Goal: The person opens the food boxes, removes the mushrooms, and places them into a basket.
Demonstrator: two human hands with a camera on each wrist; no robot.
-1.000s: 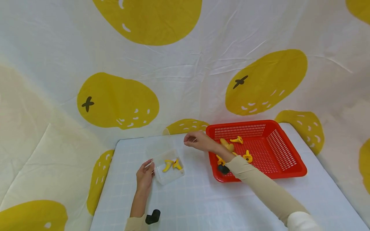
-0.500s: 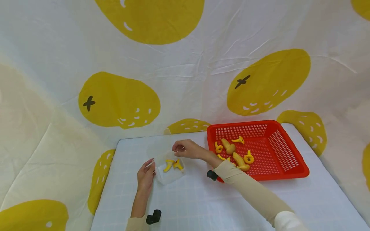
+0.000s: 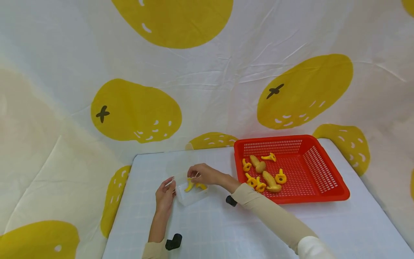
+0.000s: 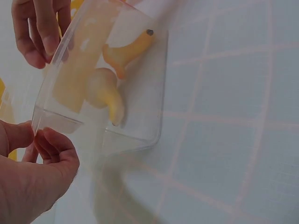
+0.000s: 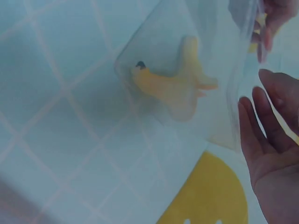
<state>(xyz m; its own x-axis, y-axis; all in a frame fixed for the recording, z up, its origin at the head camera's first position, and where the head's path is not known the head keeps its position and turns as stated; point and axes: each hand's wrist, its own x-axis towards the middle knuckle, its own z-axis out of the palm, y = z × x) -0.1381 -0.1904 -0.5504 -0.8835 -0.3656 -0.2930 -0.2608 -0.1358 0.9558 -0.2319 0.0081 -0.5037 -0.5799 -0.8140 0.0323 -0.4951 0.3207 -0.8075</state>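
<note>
My left hand (image 3: 164, 198) pinches the left rim of a clear plastic box (image 3: 185, 198) between thumb and fingers. The box stands tilted in the left wrist view, its wall seen through. Inside lie a yellow toy mushroom (image 4: 127, 52) with a dark stem tip and a second toy mushroom (image 4: 112, 100). My right hand (image 3: 207, 174) hovers over the box's far right side in the head view. In the right wrist view a gap separates its thumb from its loosely bent fingers (image 5: 268, 112), and nothing shows between them. Whether the fingertips touch the rim I cannot tell.
To the right stands a red plastic basket (image 3: 310, 198) with several small yellow mushrooms (image 3: 280, 177) and two larger tan mushrooms (image 3: 271, 182). Small black devices (image 3: 173, 241) sit at the wrists. A white cloth with yellow fruit prints hangs behind the table (image 3: 207, 230).
My right hand has moved left from beside the basket to above the box, uncovering the mushrooms in the basket. My left hand keeps its hold on the box.
</note>
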